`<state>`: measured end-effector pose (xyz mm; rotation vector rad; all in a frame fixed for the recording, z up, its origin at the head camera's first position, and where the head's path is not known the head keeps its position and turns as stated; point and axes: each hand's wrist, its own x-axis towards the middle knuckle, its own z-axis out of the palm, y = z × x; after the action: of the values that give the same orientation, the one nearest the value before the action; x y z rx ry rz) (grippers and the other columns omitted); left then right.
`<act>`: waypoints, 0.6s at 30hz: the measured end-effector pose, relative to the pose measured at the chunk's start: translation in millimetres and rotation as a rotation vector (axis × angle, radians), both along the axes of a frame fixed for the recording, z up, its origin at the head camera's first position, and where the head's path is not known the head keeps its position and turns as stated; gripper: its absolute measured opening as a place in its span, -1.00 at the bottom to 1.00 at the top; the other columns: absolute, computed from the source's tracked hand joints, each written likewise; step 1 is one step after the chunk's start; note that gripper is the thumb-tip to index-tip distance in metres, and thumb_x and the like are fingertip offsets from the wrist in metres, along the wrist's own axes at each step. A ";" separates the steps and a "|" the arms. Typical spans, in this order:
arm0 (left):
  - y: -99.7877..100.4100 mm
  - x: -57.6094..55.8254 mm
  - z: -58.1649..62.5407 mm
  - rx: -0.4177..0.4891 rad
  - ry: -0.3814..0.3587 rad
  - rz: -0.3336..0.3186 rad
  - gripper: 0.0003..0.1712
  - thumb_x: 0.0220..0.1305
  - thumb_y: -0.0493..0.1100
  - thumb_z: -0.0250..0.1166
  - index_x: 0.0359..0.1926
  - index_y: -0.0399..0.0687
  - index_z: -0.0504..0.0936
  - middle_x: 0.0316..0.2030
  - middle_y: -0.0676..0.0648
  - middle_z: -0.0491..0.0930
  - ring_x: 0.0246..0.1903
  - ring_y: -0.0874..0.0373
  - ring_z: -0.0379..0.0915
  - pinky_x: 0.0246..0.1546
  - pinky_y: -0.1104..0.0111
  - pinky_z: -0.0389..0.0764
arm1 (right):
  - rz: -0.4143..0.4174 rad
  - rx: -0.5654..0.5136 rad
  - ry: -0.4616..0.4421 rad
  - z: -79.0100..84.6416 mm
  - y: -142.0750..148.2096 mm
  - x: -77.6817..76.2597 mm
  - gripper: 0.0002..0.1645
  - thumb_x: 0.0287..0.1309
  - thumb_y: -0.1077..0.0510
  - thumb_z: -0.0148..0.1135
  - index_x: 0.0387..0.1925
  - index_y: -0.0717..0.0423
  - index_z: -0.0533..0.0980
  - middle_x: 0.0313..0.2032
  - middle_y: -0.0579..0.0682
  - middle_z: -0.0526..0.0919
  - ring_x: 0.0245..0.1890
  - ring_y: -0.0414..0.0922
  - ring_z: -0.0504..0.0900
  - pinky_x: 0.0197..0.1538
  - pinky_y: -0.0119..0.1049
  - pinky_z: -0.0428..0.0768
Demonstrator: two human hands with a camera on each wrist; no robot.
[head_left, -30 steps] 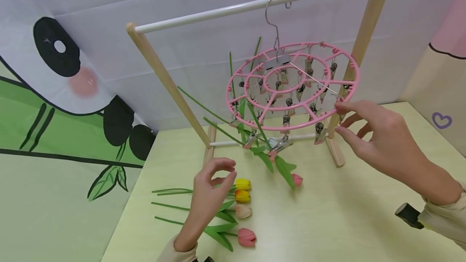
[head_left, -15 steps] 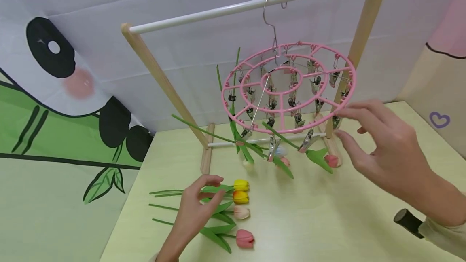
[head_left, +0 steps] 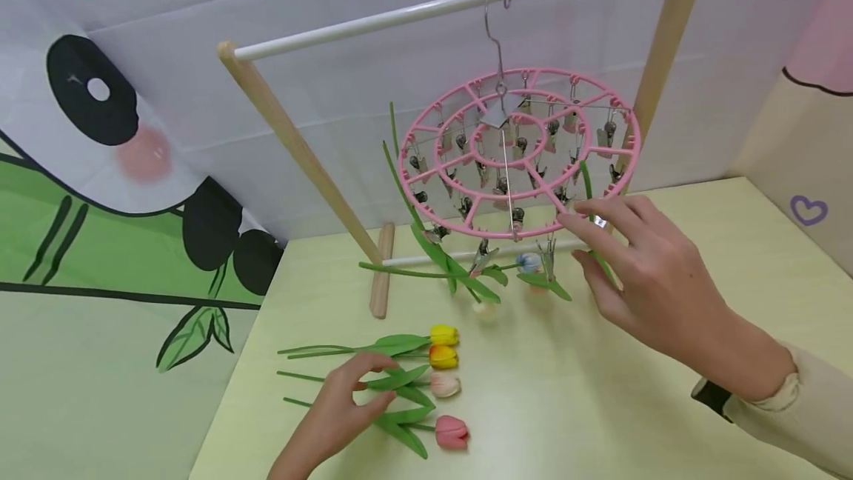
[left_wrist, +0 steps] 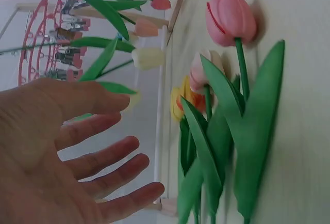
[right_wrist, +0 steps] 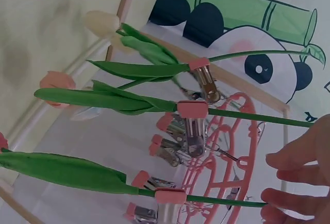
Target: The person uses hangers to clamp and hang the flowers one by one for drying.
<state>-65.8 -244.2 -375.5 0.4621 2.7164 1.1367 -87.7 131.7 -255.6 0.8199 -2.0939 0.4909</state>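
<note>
A pink round clip hanger (head_left: 546, 190) hangs by its metal hook from a white bar. My right hand (head_left: 656, 280) is at its front right rim, index fingertip against the ring and thumb apart below. In the right wrist view, green stems (right_wrist: 227, 201) held in pink-tipped metal clips (right_wrist: 193, 131) run past its fingers (right_wrist: 294, 152). Clipped tulips, among them a blue one (head_left: 529, 264) and a white one (head_left: 485, 310), hang below the ring. My left hand (head_left: 340, 406), fingers parted and holding nothing, hovers over tulips lying on the table, including a pink one (head_left: 452, 432).
The rack has wooden posts (head_left: 300, 147), a white top bar (head_left: 400, 17) and wooden feet (head_left: 380, 287) on the pale table (head_left: 566, 406). Yellow (head_left: 443, 335), orange-yellow (head_left: 443, 356) and pale pink (head_left: 445, 384) tulips lie in a row. A printed cloth backs the table.
The hanger has turned, its front side and clipped tulips swinging to the right. My right hand has moved left along the rim. The left hand has drawn down and to the left.
</note>
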 end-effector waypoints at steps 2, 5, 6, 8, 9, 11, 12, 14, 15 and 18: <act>-6.5 3.6 -3.6 -0.003 -0.012 0.018 -0.67 0.09 -0.24 0.40 -0.10 0.08 0.58 -0.11 0.10 0.56 -0.04 -0.07 0.47 -0.19 0.08 0.62 | -0.008 -0.022 -0.011 -5.9 2.2 -4.5 -0.63 0.06 0.26 0.13 -0.06 0.26 0.59 -0.14 0.18 0.60 -0.26 0.12 0.48 -0.51 -0.11 0.50; -17.0 9.2 -8.5 -0.017 -0.034 0.053 -0.68 0.08 -0.23 0.41 -0.11 0.04 0.59 -0.11 0.10 0.56 -0.05 -0.04 0.48 -0.22 0.15 0.63 | -0.011 -0.043 -0.041 -12.9 5.3 -8.7 -0.53 -0.18 0.37 0.24 -0.09 0.26 0.60 -0.17 0.17 0.58 -0.28 0.07 0.49 -0.63 -0.15 0.45; -20.6 10.9 -10.3 -0.022 -0.040 0.059 -0.68 0.08 -0.23 0.41 -0.10 0.04 0.59 -0.12 0.10 0.56 -0.06 -0.03 0.49 -0.23 0.18 0.63 | -0.012 -0.048 -0.046 -14.5 6.6 -9.9 -0.53 -0.22 0.38 0.25 -0.10 0.26 0.60 -0.18 0.18 0.57 -0.28 0.08 0.51 -0.65 -0.15 0.45; -26.9 13.5 -14.0 -0.036 -0.036 0.065 -0.67 0.08 -0.24 0.41 -0.10 0.03 0.59 -0.12 0.12 0.56 -0.06 0.01 0.50 -0.25 0.22 0.62 | -0.033 -0.027 -0.066 -16.2 10.9 -11.1 -0.52 -0.22 0.38 0.23 -0.10 0.27 0.59 -0.17 0.20 0.55 -0.28 0.07 0.53 -0.66 -0.15 0.48; -29.8 14.7 -15.8 -0.042 -0.027 0.066 -0.67 0.06 -0.25 0.42 -0.11 0.04 0.59 -0.12 0.13 0.55 -0.06 0.03 0.50 -0.25 0.24 0.62 | -0.044 -0.016 -0.074 -16.3 13.2 -11.6 -0.52 -0.23 0.39 0.23 -0.10 0.27 0.58 -0.16 0.22 0.54 -0.28 0.08 0.55 -0.66 -0.15 0.49; -34.7 16.2 -19.4 -0.060 0.005 0.061 -0.66 0.05 -0.28 0.42 -0.12 0.05 0.60 -0.14 0.15 0.55 -0.07 0.07 0.51 -0.26 0.25 0.62 | -0.070 0.004 -0.087 -15.3 17.8 -12.2 -0.52 -0.23 0.41 0.23 -0.10 0.27 0.57 -0.13 0.23 0.54 -0.29 0.10 0.56 -0.66 -0.16 0.49; -36.9 16.8 -20.7 -0.067 0.017 0.058 -0.65 0.04 -0.28 0.43 -0.13 0.06 0.60 -0.14 0.16 0.55 -0.08 0.08 0.51 -0.26 0.24 0.62 | -0.086 0.012 -0.090 -14.3 19.8 -12.2 -0.51 -0.23 0.42 0.22 -0.10 0.27 0.57 -0.11 0.23 0.54 -0.30 0.10 0.57 -0.68 -0.18 0.47; -40.0 17.3 -22.9 -0.081 0.040 0.054 -0.65 0.02 -0.30 0.43 -0.14 0.06 0.60 -0.15 0.16 0.55 -0.09 0.09 0.51 -0.27 0.23 0.62 | -0.117 0.008 -0.078 -11.7 23.0 -11.5 -0.49 -0.25 0.47 0.21 -0.10 0.27 0.57 -0.11 0.22 0.55 -0.32 0.09 0.57 -0.70 -0.21 0.42; -41.2 17.3 -23.7 -0.088 0.046 0.052 -0.65 0.01 -0.30 0.43 -0.15 0.06 0.60 -0.16 0.16 0.55 -0.11 0.08 0.51 -0.28 0.23 0.61 | -0.135 -0.012 -0.063 -9.8 23.5 -10.2 -0.49 -0.26 0.50 0.21 -0.10 0.29 0.56 -0.12 0.22 0.56 -0.32 0.10 0.56 -0.71 -0.21 0.39; -43.7 16.1 -26.0 -0.104 0.033 0.047 -0.66 0.00 -0.32 0.43 -0.17 0.05 0.61 -0.19 0.15 0.56 -0.15 0.05 0.51 -0.30 0.25 0.60 | -0.185 -0.121 -0.009 -2.7 21.5 -3.3 -0.56 -0.13 0.46 0.15 -0.09 0.34 0.54 -0.15 0.24 0.58 -0.33 0.10 0.54 -0.57 -0.33 0.38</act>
<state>-49.7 -287.9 -401.5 0.4071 2.8123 1.0004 -91.0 153.2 -258.3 0.5492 -2.1017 0.5162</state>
